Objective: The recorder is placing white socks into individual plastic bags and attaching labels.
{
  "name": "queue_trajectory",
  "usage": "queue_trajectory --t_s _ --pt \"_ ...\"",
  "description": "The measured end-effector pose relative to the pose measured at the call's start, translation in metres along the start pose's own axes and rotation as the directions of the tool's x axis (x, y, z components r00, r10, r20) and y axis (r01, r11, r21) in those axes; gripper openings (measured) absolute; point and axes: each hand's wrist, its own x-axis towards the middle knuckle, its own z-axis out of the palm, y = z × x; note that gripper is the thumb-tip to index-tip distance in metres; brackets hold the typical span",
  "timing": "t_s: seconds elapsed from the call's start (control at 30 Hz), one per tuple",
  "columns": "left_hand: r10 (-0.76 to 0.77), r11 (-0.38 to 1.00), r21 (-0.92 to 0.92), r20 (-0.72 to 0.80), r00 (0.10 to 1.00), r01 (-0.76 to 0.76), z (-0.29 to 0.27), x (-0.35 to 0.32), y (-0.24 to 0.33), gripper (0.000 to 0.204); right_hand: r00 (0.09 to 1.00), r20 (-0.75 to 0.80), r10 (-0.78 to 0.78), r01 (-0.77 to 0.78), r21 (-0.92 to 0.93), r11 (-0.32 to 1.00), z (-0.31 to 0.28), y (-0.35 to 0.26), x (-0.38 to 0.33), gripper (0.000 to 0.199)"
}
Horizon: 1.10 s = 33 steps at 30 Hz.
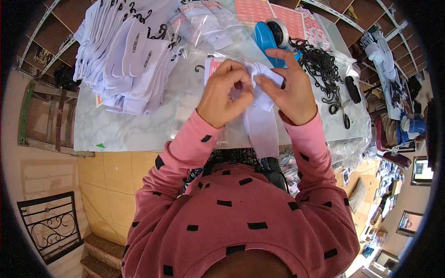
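Over the near middle of the table a white sock (pixel 263 129) hangs down from between my hands, its upper part bunched. My left hand (pixel 226 92) is curled, with thumb and fingertips pinched at the sock's upper edge. My right hand (pixel 293 88) has its thumb on the bunched cloth; its index finger stretches up and away, and some of its fingers are partly hidden. Behind my left hand lies a pink and white printed card (pixel 214 66), partly covered.
A large pile of white socks (pixel 125 65) with black hooks lies left. Clear plastic packets (pixel 211 23) lie at the back. Rightward are a blue tape dispenser (pixel 266 39), pink printed sheets (pixel 282 21), tangled black hooks (pixel 322 69) and scissors (pixel 346 118).
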Motion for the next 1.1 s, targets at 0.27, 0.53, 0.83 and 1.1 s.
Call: queue_trajectory --t_s 0.27,0.53,0.83,1.1 --pt "0.066 0.998 -0.021 0.093 0.993 -0.065 0.003 0.003 0.013 0.012 0.986 0.162 -0.032 0.035 -0.017 0.999 0.014 0.004 -0.003 0.041" --pt "-0.636 0.443 -0.51 0.401 0.659 0.737 -0.001 -0.025 -0.006 0.025 0.982 -0.022 0.187 -0.148 0.528 0.836 -0.011 0.019 0.003 0.031" --pt "-0.608 0.55 -0.73 -0.017 0.794 0.406 0.024 -0.025 -0.021 0.024 0.984 -0.103 -0.147 0.083 -0.466 0.881 -0.075 0.06 0.008 0.031" --pt "-0.327 0.77 -0.552 0.09 0.941 0.32 0.048 -0.023 0.008 0.034 0.988 0.157 0.017 -0.06 0.272 0.96 -0.03 -0.002 0.029 0.017"
